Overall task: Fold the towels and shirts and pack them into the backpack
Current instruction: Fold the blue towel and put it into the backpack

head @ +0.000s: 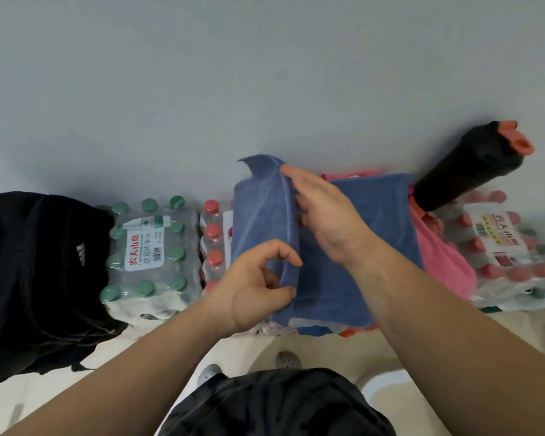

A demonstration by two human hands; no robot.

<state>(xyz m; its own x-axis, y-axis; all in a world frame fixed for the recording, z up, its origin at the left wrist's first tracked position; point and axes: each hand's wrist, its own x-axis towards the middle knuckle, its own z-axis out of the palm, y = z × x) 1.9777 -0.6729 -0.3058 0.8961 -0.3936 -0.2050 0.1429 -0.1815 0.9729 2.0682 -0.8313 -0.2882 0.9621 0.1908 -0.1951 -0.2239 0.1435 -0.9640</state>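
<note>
So far only the blue towel (375,221) is half folded, lying on the bottle packs (145,247). The left hand (252,287) pinches its fold, the right hand (328,218) presses flat. The pink cloth (444,256) beneath waits; the backpack (35,272) perhaps holds nothing yet.

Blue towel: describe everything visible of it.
The blue towel is soft, terry-like cloth with a stitched hem, partly folded. Most lies flat on a pink cloth atop bottle packs; its left part stands up as a flap, one corner curling at the far end. The left hand pinches the flap's near end; the right hand rests flat against its inner side.
</note>
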